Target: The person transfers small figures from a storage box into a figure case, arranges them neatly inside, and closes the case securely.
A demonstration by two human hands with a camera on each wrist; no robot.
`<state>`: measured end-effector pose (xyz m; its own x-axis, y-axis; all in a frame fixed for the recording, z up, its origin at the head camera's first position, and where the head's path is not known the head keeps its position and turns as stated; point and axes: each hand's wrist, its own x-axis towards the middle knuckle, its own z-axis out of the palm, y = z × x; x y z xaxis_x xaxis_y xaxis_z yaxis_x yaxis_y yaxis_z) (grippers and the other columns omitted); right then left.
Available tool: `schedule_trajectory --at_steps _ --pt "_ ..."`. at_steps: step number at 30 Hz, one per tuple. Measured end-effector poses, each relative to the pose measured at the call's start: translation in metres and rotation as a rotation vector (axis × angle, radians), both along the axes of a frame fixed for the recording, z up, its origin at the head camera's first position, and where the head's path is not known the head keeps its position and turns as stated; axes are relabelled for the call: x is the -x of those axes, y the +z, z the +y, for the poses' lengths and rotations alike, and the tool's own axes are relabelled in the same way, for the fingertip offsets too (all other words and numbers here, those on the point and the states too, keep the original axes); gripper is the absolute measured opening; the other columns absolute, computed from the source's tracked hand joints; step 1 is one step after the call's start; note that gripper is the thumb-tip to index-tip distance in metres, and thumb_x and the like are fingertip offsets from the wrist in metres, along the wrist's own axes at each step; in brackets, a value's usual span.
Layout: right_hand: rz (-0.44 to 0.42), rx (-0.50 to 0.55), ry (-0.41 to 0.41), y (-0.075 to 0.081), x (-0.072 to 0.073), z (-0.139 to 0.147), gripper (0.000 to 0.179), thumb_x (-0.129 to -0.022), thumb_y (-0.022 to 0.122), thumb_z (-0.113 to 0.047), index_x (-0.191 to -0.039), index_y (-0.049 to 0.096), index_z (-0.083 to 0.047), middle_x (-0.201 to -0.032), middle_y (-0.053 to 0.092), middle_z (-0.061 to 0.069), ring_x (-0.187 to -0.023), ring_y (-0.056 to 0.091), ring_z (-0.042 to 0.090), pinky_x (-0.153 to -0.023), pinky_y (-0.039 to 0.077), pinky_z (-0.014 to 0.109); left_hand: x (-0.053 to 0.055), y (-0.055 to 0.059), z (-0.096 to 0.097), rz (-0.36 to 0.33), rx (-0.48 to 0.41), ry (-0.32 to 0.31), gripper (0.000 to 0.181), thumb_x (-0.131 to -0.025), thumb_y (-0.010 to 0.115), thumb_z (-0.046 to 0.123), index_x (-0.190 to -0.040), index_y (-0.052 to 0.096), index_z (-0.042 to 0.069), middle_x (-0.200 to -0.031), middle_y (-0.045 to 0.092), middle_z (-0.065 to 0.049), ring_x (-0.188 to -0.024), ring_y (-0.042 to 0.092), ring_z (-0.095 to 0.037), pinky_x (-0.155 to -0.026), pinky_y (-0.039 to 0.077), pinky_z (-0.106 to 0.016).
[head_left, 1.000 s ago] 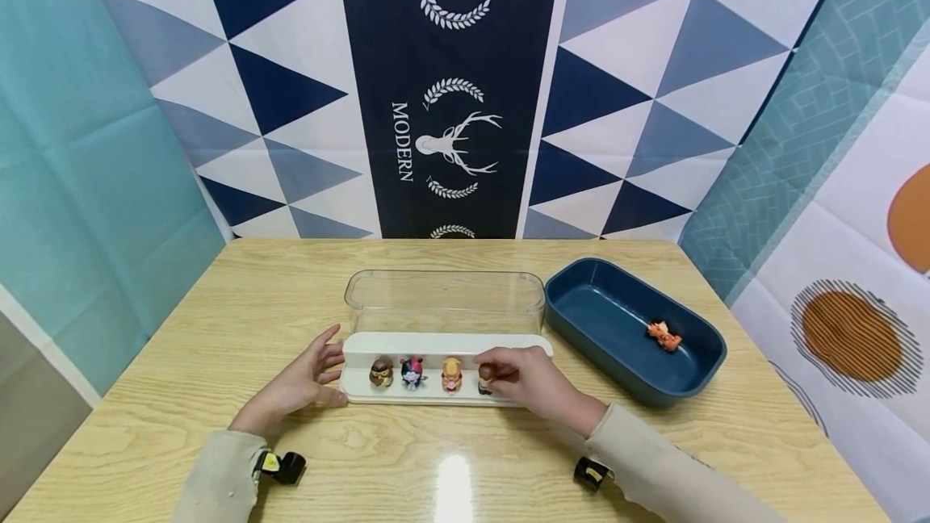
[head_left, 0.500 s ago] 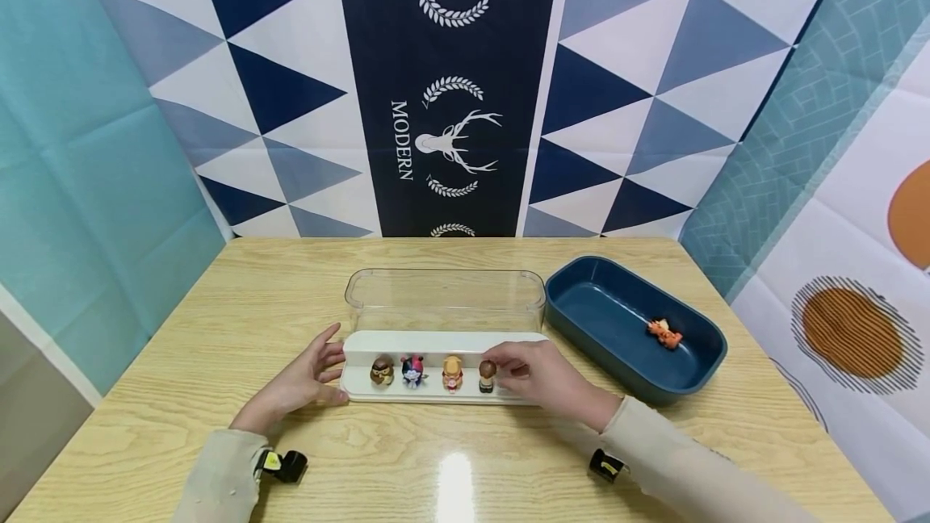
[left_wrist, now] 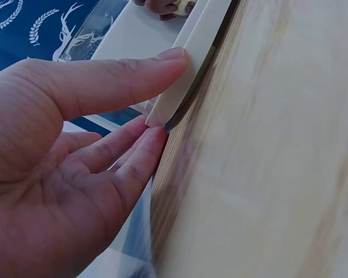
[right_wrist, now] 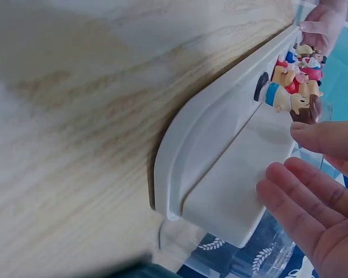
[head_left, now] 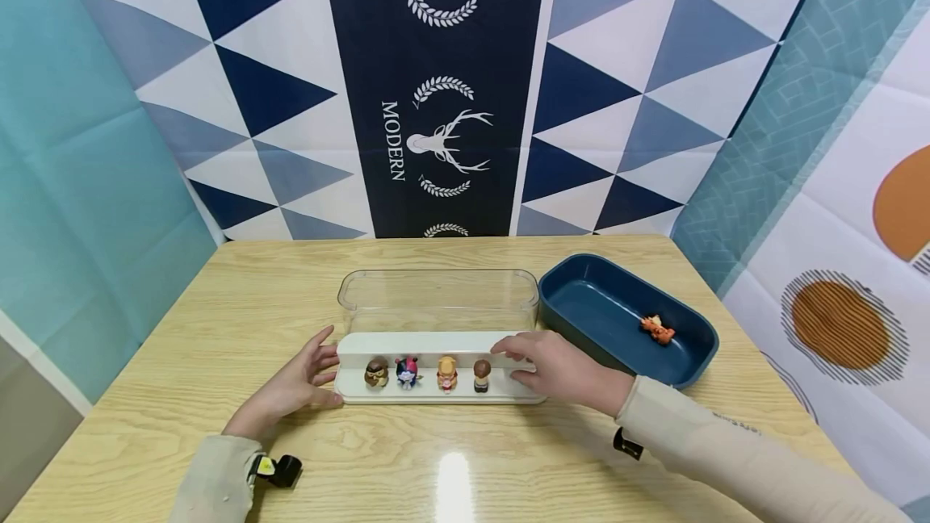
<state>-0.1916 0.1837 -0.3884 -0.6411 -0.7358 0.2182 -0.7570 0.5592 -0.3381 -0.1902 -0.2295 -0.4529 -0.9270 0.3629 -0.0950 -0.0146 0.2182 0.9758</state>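
A long white display-case base (head_left: 443, 341) lies on the table with several small figurines standing in a row on it. From left to right they are a brown owl figurine (head_left: 376, 372), a pink-and-dark one (head_left: 408, 373), a yellow bear figurine (head_left: 446, 374) and a brown-haired figurine (head_left: 482, 375). My right hand (head_left: 567, 370) hovers over the base's right end, fingers apart and holding nothing, just right of the brown-haired figurine. At the left end, my left hand (head_left: 294, 386) touches the base with thumb and fingertips; in the left wrist view its thumb (left_wrist: 127, 81) lies along the rim.
Behind the base stands a clear plastic cover (head_left: 436, 289). A dark blue bin (head_left: 581, 305) sits at the back right, with an orange figurine (head_left: 657, 329) lying in it. A patterned cloth (head_left: 450, 87) hangs behind the wooden table (head_left: 261, 297).
My right hand has let go of the brown-haired figurine and drawn away to the right, its fingers spreading. The figurine stays upright on the base. My left hand keeps its place.
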Motion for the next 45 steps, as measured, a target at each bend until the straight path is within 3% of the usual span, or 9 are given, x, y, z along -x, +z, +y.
schedule_trajectory --at_steps 7,16,25,34,39,45 --pt "0.081 -0.094 -0.016 0.011 0.000 0.005 0.036 -0.082 0.078 0.000 -0.116 0.068 -0.008 -0.099 0.072 0.008 -0.082 0.068 0.015 -0.066 0.059 0.026 0.000 -0.002 0.000 0.003 -0.006 -0.004 0.120 -0.072 0.077 -0.018 -0.156 -0.007 -0.003 -0.150 0.025 -0.039 -0.138 0.027 -0.054 -0.112 0.040 -0.045" --pt "0.281 -0.205 -0.031 0.017 0.005 0.020 0.032 -0.082 0.080 -0.006 -0.112 0.070 -0.009 -0.092 0.069 0.005 -0.075 0.063 0.015 -0.059 0.056 0.026 -0.002 0.000 0.000 -0.006 -0.003 -0.004 0.119 -0.073 0.076 -0.018 -0.157 -0.007 -0.001 -0.151 0.023 -0.038 -0.139 0.026 -0.054 -0.109 0.043 -0.041" --pt "0.495 -0.273 -0.009 0.024 0.018 0.042 0.029 -0.079 0.083 -0.017 -0.104 0.071 -0.008 -0.084 0.065 0.003 -0.072 0.061 0.018 -0.059 0.055 0.032 -0.001 0.000 0.000 -0.002 -0.004 -0.013 0.119 -0.073 0.077 -0.017 -0.157 -0.008 -0.001 -0.151 0.024 -0.038 -0.138 0.027 -0.054 -0.109 0.044 -0.041" --pt "0.731 -0.301 0.047 0.026 0.042 0.072 0.031 -0.076 0.085 -0.028 -0.089 0.063 -0.011 -0.069 0.052 0.001 -0.059 0.052 0.017 -0.045 0.040 0.027 -0.001 0.001 -0.001 -0.008 -0.001 0.003 0.120 -0.073 0.077 -0.017 -0.157 -0.007 0.000 -0.152 0.024 -0.037 -0.139 0.027 -0.053 -0.109 0.045 -0.037" --pt "0.728 -0.334 0.035 0.027 0.050 0.088 0.031 -0.079 0.082 -0.033 -0.088 0.061 -0.012 -0.067 0.047 -0.001 -0.056 0.048 0.016 -0.043 0.038 0.027 -0.001 0.001 0.000 0.002 -0.001 -0.006 0.119 -0.073 0.076 -0.018 -0.156 -0.008 -0.002 -0.150 0.025 -0.038 -0.138 0.027 -0.054 -0.110 0.043 -0.040" --pt "0.561 -0.475 -0.086 0.031 0.057 0.108 0.035 -0.089 0.073 -0.036 -0.109 0.067 -0.008 -0.079 0.055 0.004 -0.066 0.053 0.022 -0.051 0.051 0.036 -0.003 0.003 0.001 0.001 -0.002 0.002 0.118 -0.073 0.075 -0.019 -0.156 -0.007 -0.003 -0.150 0.026 -0.038 -0.138 0.028 -0.054 -0.110 0.043 -0.041"
